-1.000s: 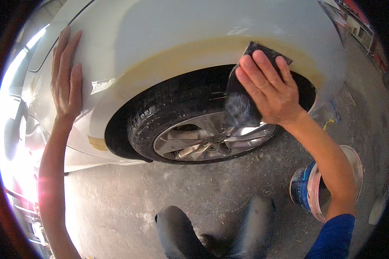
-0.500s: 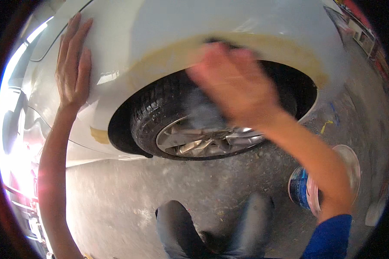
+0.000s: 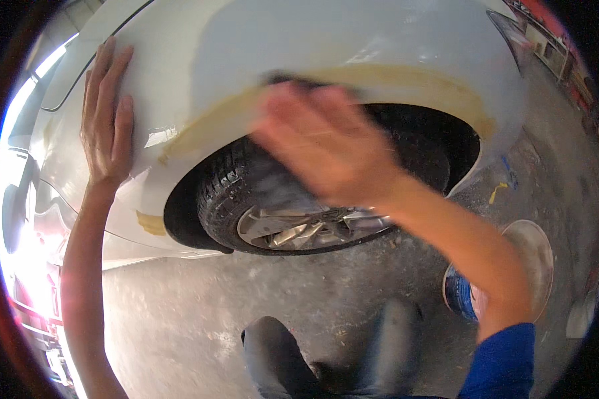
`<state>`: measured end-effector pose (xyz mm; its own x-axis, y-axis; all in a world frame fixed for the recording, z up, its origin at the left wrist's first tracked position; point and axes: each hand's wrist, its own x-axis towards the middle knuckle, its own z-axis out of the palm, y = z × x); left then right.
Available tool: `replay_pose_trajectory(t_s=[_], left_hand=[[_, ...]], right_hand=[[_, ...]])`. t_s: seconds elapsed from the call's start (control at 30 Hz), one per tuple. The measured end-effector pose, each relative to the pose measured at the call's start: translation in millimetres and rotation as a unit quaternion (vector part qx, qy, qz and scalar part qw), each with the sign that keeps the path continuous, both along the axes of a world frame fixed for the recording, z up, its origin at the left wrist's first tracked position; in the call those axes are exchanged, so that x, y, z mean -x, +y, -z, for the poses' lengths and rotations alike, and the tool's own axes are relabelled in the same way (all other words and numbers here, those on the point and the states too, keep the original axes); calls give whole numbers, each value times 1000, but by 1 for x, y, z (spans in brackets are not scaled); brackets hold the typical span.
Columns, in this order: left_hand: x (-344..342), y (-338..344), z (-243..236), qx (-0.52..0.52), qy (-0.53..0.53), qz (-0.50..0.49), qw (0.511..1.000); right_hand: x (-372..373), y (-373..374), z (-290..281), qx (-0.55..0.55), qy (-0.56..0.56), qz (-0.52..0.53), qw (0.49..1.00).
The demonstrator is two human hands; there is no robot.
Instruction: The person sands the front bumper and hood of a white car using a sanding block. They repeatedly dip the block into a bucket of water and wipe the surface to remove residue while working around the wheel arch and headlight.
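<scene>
A white car's fender (image 3: 266, 36) curves over the wheel arch, with a band of yellowish filler (image 3: 419, 76) along the arch edge. My right hand (image 3: 326, 143), blurred by motion, presses a dark sanding pad (image 3: 287, 78) against this band near the top of the arch. Only the pad's upper edge shows past the fingers. Pale dust hangs below the hand, in front of the tire (image 3: 221, 199). Flat on the body panel left of the arch rests my left hand (image 3: 106, 126), fingers stretched out and holding nothing.
Below the arch sits the alloy wheel (image 3: 319, 226), over a grey concrete floor (image 3: 199, 299). A bucket (image 3: 459, 292) stands at the right, partly behind my right forearm. Yellow and blue scraps (image 3: 499, 191) lie beyond it. Another filler patch (image 3: 151, 223) marks the lower left panel.
My right hand has slid left along the filler band with the pad. My left hand stays on the same spot of the panel, while the view has shifted slightly.
</scene>
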<state>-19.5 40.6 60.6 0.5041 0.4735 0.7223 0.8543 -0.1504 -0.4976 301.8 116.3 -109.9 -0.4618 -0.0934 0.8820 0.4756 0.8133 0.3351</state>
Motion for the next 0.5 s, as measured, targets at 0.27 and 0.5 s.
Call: replay_pose_trajectory(t_s=[0.27,0.5], left_hand=[[10,-3,1,2,26,-12,1000],[8,23,3,10,47,35,998]], right_hand=[[-37,20,6,-11,-13,23,1000],[-320,-81,114,393,19,314,864]])
